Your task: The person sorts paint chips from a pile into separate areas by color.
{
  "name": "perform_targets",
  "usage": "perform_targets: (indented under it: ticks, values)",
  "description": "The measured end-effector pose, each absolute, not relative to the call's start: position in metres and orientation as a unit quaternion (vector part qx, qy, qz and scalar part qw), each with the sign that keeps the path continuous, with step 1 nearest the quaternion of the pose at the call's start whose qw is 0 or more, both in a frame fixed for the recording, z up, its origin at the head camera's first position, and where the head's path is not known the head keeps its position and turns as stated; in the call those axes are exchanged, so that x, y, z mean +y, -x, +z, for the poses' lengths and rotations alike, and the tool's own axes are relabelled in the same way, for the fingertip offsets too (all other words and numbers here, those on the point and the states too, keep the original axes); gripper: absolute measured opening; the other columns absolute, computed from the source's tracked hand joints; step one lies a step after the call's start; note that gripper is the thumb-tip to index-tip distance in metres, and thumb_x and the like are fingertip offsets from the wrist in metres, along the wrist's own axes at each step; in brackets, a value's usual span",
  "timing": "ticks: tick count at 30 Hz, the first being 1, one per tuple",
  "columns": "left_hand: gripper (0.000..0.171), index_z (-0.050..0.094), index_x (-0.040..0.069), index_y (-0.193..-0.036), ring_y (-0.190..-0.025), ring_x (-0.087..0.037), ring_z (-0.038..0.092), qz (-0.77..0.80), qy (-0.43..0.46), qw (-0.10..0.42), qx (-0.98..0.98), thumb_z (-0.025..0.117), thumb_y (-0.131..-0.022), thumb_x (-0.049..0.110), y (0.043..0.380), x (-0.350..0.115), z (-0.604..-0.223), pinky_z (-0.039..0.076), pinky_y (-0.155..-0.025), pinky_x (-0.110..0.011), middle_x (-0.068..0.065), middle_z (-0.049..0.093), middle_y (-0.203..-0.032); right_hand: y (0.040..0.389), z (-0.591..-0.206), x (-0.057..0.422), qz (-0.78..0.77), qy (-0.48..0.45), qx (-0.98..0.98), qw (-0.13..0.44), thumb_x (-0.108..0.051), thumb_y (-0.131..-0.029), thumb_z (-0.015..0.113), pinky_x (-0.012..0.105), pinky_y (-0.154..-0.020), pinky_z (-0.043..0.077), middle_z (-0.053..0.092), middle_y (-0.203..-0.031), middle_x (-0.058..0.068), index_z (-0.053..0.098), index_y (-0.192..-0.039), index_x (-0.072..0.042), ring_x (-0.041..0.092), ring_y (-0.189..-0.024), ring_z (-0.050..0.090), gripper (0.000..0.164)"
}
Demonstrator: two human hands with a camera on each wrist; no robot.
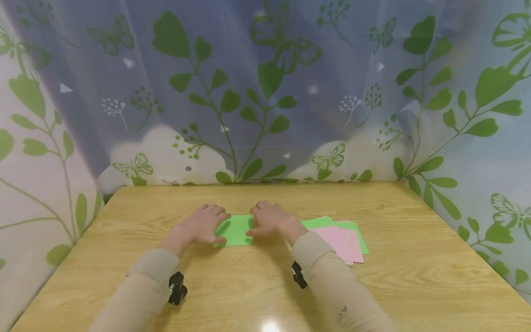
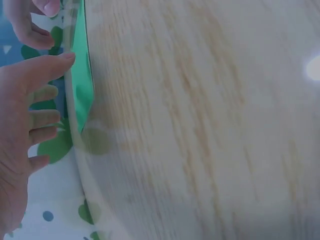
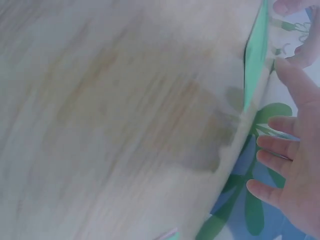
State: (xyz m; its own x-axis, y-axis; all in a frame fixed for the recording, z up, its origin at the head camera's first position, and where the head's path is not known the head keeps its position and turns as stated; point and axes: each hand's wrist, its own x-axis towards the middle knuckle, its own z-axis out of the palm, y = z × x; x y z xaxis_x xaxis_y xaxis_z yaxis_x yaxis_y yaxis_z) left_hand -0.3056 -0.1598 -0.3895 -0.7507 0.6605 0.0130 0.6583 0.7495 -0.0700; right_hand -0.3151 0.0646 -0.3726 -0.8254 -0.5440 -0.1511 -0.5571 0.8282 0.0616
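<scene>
A green card (image 1: 235, 230) lies flat on the wooden table, between my two hands. My left hand (image 1: 202, 224) is at its left end, with the fingers apart and the thumb by the near left corner. At the opposite end is my right hand (image 1: 270, 220), its thumb beside the card's right edge. In the left wrist view, the thumb of the left hand (image 2: 22, 107) overlaps the edge of the green card (image 2: 81, 75). The right wrist view has the right hand (image 3: 300, 150) with its fingers loosely extended, near the same green card (image 3: 256, 55).
To the right, partly behind my right forearm, a loose, fanned pile of pink cards (image 1: 353, 246) and green cards (image 1: 319, 222) lies on the table (image 1: 232, 290). A patterned curtain (image 1: 265, 92) hangs along the table's back edge and sides. Each sleeve has a black device at the wrist.
</scene>
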Motion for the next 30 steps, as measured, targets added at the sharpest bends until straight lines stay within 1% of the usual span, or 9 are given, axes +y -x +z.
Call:
perform_targets:
  ticks: [5,9,14,19,24,30]
  values:
    - [0.069,0.051,0.006,-0.129,-0.121,-0.032,0.043,0.051,0.364,0.052,-0.928,0.057,-0.081,0.055,0.304,-0.150,-0.383,0.029,-0.103,-0.051,-0.015,0.050,-0.129,0.314,-0.363,0.082,0.036,0.287,0.956,0.047,-0.052,-0.087,0.055,0.049,-0.100,0.034,0.042,-0.137,0.012,0.040,-0.137,-0.005,0.029,-0.127,0.038,0.070]
    - [0.070,0.051,0.005,-0.127,-0.120,-0.030,0.045,0.054,0.368,0.064,-0.926,0.054,-0.082,0.059,0.302,-0.136,-0.377,0.030,-0.102,-0.049,-0.012,0.052,-0.126,0.312,-0.357,0.104,0.017,0.288,0.957,0.036,-0.046,-0.087,0.058,0.050,-0.099,0.034,0.044,-0.134,0.014,0.043,-0.135,-0.004,0.031,-0.125,0.040,0.066]
    - [0.075,0.050,0.006,-0.129,-0.120,-0.028,0.045,0.052,0.363,0.055,-0.929,0.051,-0.082,0.065,0.300,-0.115,-0.372,0.031,-0.102,-0.046,-0.009,0.053,-0.126,0.307,-0.356,0.136,-0.006,0.297,0.955,0.025,-0.042,-0.086,0.062,0.051,-0.098,0.034,0.047,-0.131,0.015,0.046,-0.131,-0.002,0.032,-0.124,0.040,0.063]
    - [0.081,0.047,0.006,-0.132,-0.120,-0.028,0.045,0.045,0.345,0.045,-0.936,0.051,-0.080,0.068,0.296,-0.091,-0.371,0.031,-0.102,-0.046,-0.009,0.052,-0.129,0.300,-0.354,0.165,-0.029,0.320,0.947,0.017,-0.037,-0.086,0.063,0.052,-0.100,0.032,0.046,-0.132,0.016,0.045,-0.131,0.000,0.033,-0.125,0.038,0.061]
    - [0.078,0.049,0.006,-0.129,-0.116,-0.028,0.050,0.051,0.350,0.061,-0.933,0.051,-0.080,0.067,0.292,-0.064,-0.370,0.036,-0.098,-0.044,-0.009,0.055,-0.124,0.293,-0.354,0.195,-0.046,0.337,0.940,0.011,-0.037,-0.083,0.065,0.054,-0.100,0.030,0.043,-0.133,0.018,0.043,-0.132,0.002,0.035,-0.125,0.037,0.066]
    - [0.072,0.053,0.008,-0.121,-0.109,-0.025,0.053,0.060,0.362,0.070,-0.928,0.051,-0.080,0.067,0.287,-0.033,-0.370,0.039,-0.093,-0.041,-0.007,0.059,-0.116,0.285,-0.354,0.228,-0.037,0.351,0.935,-0.003,-0.037,-0.075,0.072,0.053,-0.099,0.032,0.044,-0.131,0.019,0.045,-0.129,0.004,0.037,-0.124,0.038,0.073]
